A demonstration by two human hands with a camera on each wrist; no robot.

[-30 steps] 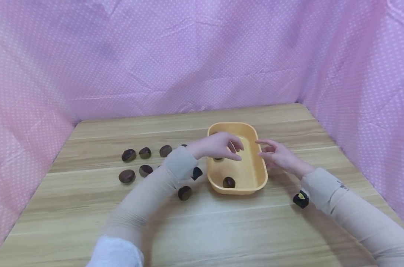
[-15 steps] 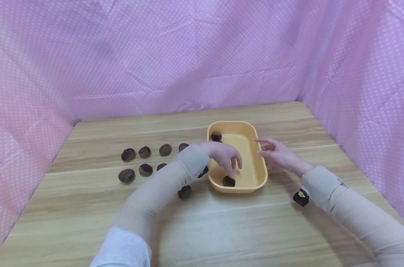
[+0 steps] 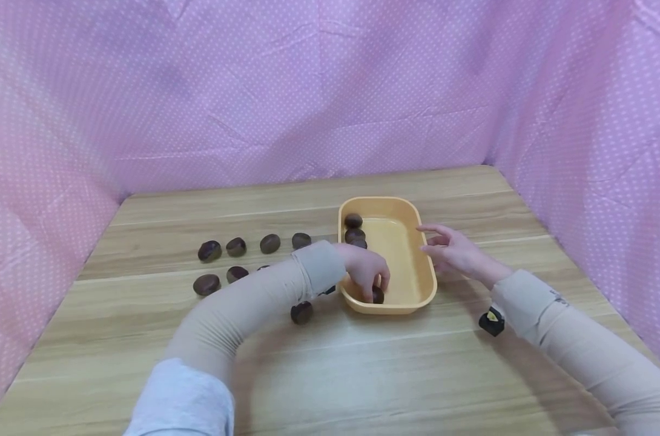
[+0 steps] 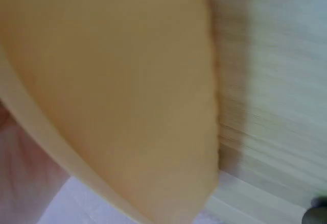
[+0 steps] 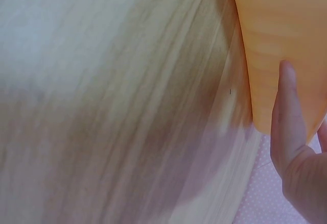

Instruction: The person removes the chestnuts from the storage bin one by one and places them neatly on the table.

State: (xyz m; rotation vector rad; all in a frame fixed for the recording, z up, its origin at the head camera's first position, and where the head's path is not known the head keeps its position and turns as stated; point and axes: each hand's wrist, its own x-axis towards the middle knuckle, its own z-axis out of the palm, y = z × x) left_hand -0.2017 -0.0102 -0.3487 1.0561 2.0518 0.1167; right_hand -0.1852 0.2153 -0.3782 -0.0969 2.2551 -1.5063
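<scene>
My left hand [image 3: 367,270] reaches down into a yellow plastic tub [image 3: 386,204]. Its fingers are curled round a dark brown chestnut [image 3: 379,295] at the tub's near end, partly hidden by the thumb. Several more chestnuts [image 3: 354,221] lie in a line along the tub's left wall. My right hand [image 3: 456,252] is at the right side of the tub, fingertips at the rim with relaxed fingers. In the right wrist view a straight thumb [image 5: 287,106] lies against the tub's outer wall. The left wrist view is mostly filled by the tub's outer wall [image 4: 127,91].
Left of the tub, several chestnuts [image 3: 270,243] stand in two rows on the wooden table [image 3: 145,351], some hidden behind my left forearm. One chestnut [image 3: 301,313] lies nearer the front. A pink dotted cloth [image 3: 308,91] surrounds the table.
My left hand has come down from above the middle of the tub toward its near end, and its fingers now close round the chestnut there. My right hand has stayed at the rim.
</scene>
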